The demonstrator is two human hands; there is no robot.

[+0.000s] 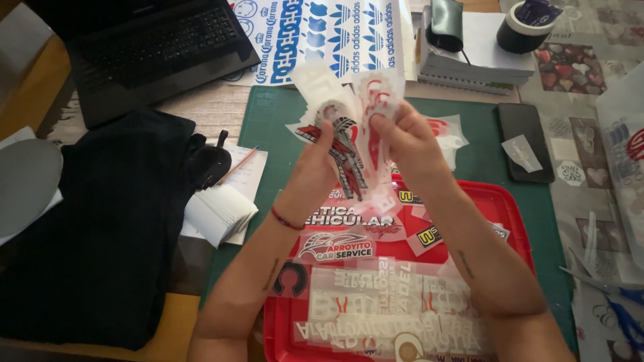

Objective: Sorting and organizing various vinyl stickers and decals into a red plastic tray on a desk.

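Counter point(221, 107) is carrying everything, pale wood grain at its middle, patterned cloth showing at the right edge.

Green cutting mat point(268, 127) is lying across the counter's centre. Black fabric point(100, 221) is spreading over the left side, just beside the mat. Black laptop point(154, 47) is sitting open at upper left, keyboard facing the camera. Printed sheet point(335, 33) of blue and white decals is lying next to the laptop, above the mat.

Red tray point(503, 208) is resting on the mat, near edge, holding a loose heap of clear-backed stickers point(376, 302) in red, white and black.

Both forearms are reaching up over the tray. Left hand point(312, 171) and right hand point(402, 137) are raised above the tray's far rim, fingers pinched shut on a fanned bunch of cut stickers point(345, 127), the two hands nearly touching. A red cord is circling the left wrist.

Stack of white paper slips point(218, 211) is lying left of the tray. Black phone point(526, 137) is lying face down on the mat's right edge. Tape roll point(523, 27) is standing at upper right. Blue-handled scissors point(620, 302) are lying at far right, well apart from the hands.
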